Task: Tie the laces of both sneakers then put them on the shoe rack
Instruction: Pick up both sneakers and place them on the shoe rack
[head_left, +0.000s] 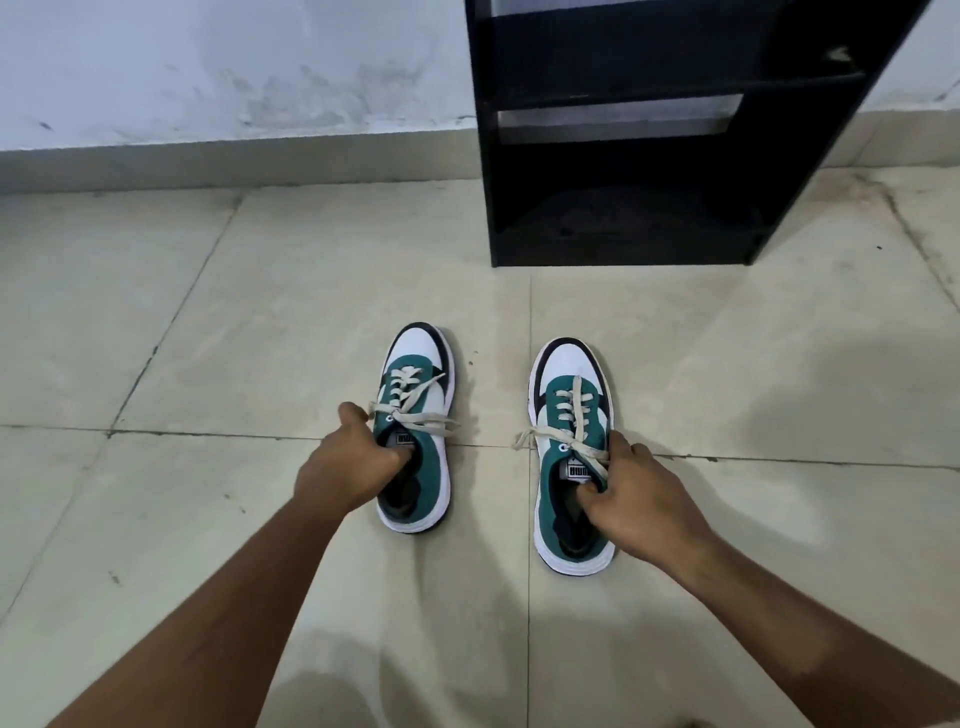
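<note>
a black shoe rack (628, 171) stands against the wall on the tiled floor (208, 312), its shelves bare. in front of it, side by side on the floor, sit the left sneaker (418, 431) and right sneaker (571, 457), laces knotted. the left hand (348, 467) is clamped on the left sneaker's collar, fingers inside; the right hand (639, 504) grips the right sneaker's collar likewise.
</note>
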